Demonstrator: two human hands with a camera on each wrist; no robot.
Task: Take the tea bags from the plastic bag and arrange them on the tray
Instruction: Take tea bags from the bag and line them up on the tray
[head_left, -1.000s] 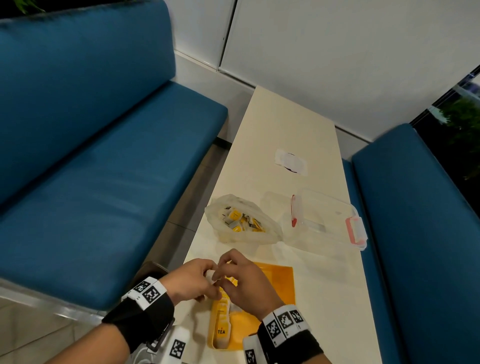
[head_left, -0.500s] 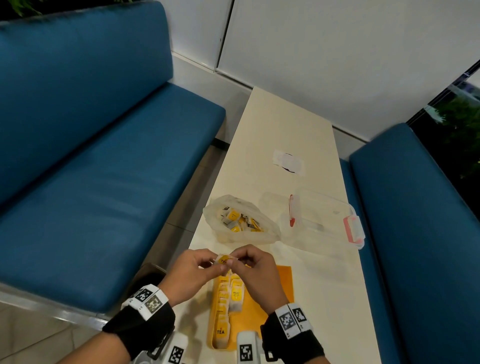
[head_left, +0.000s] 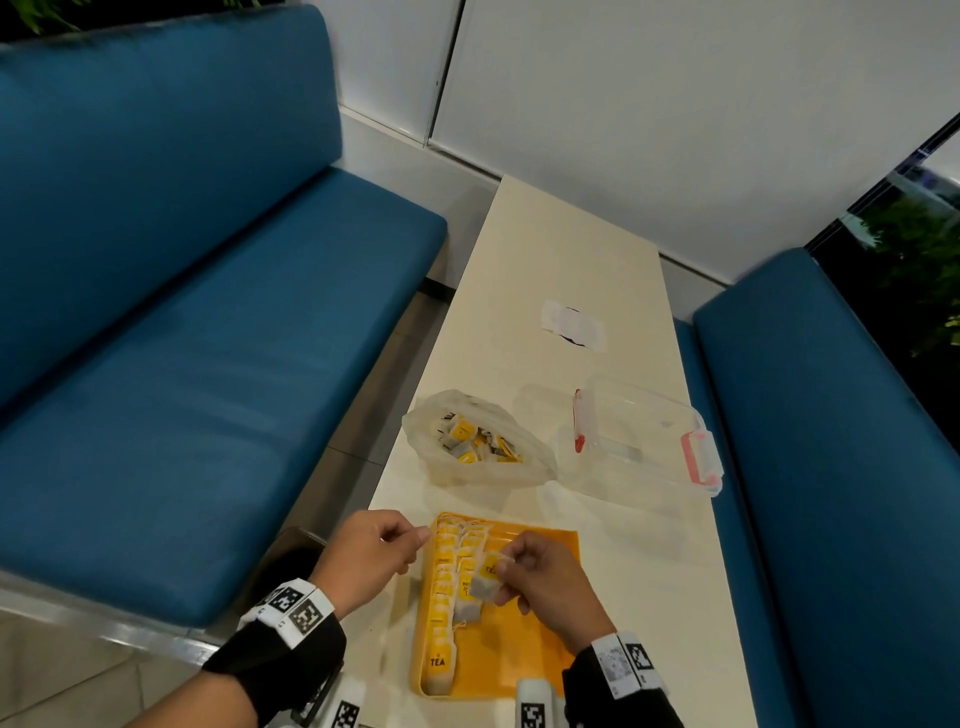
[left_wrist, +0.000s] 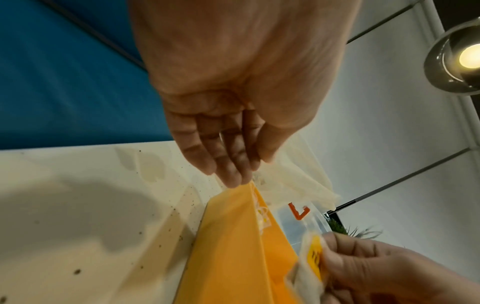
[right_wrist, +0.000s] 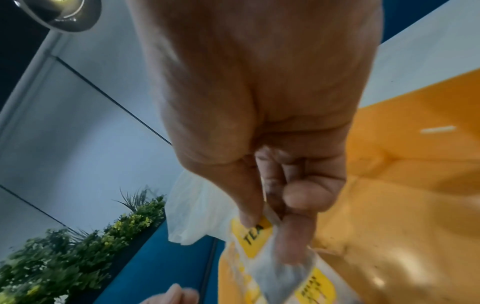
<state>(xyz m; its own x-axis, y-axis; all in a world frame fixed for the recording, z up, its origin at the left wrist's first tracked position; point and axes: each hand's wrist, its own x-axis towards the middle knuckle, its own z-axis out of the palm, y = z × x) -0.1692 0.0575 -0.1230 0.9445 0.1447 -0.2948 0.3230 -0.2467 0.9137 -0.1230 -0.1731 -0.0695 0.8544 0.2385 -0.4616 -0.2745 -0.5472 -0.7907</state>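
Note:
A yellow tray (head_left: 540, 654) lies at the table's near end, with rows of yellow-tagged tea bags (head_left: 447, 587) along its left side. My right hand (head_left: 506, 569) pinches one tea bag (head_left: 485, 577) by its top, just above the second row. In the right wrist view the thumb and fingers pinch this tea bag (right_wrist: 259, 240) over the tray (right_wrist: 389, 185). My left hand (head_left: 415, 538) hovers beside the tray's far left corner. Its fingers (left_wrist: 233, 170) hang loose and hold nothing. Beyond the tray sits the open plastic bag (head_left: 478, 447) with several tea bags inside.
A clear plastic box (head_left: 644, 441) with red latches sits right of the bag. A white paper patch (head_left: 571, 325) lies farther up the narrow cream table (head_left: 561, 249). Blue benches (head_left: 208, 338) flank the table on both sides.
Both hands held the tea bag together above the tray. My left hand has let go and drawn left; my right hand has moved the bag down over the rows.

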